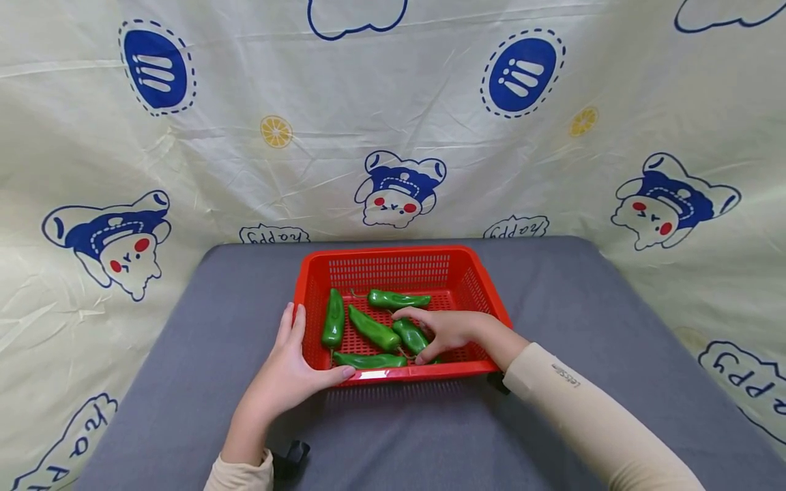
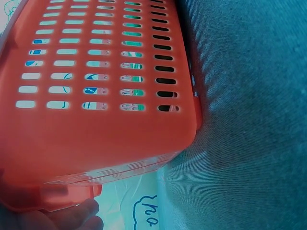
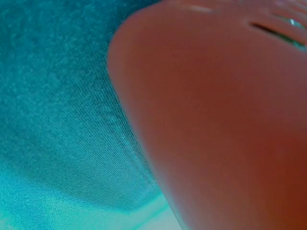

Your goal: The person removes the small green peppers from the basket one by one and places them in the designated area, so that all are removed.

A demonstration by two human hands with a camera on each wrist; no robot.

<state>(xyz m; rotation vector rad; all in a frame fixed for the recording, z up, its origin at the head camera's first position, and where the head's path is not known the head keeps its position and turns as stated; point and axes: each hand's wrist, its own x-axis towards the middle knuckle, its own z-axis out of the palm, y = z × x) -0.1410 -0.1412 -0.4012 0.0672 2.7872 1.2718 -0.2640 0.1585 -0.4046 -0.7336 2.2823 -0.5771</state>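
Observation:
A red plastic basket (image 1: 393,255) with slotted walls stands on the cloth-covered table, several glossy green peppers lying inside. My left hand (image 1: 295,372) rests at its front left corner, straight fingers along the left rim and thumb across the front rim. In the left wrist view, fingertips (image 2: 86,215) show beside the rim. My right hand (image 1: 445,331) reaches over the right wall, with thumb and fingers curled round a green pepper (image 1: 410,334) on the basket floor. To its left lies another pepper (image 1: 374,329). The right wrist view shows the basket's outer wall (image 3: 206,120), the hand hidden.
Grey cloth (image 1: 239,293) covers the table. A pale printed curtain (image 1: 393,102) hangs behind and along both sides. One pepper (image 1: 333,319) stands lengthwise by the left wall, one (image 1: 399,299) lies toward the back, and another (image 1: 368,361) is along the front wall.

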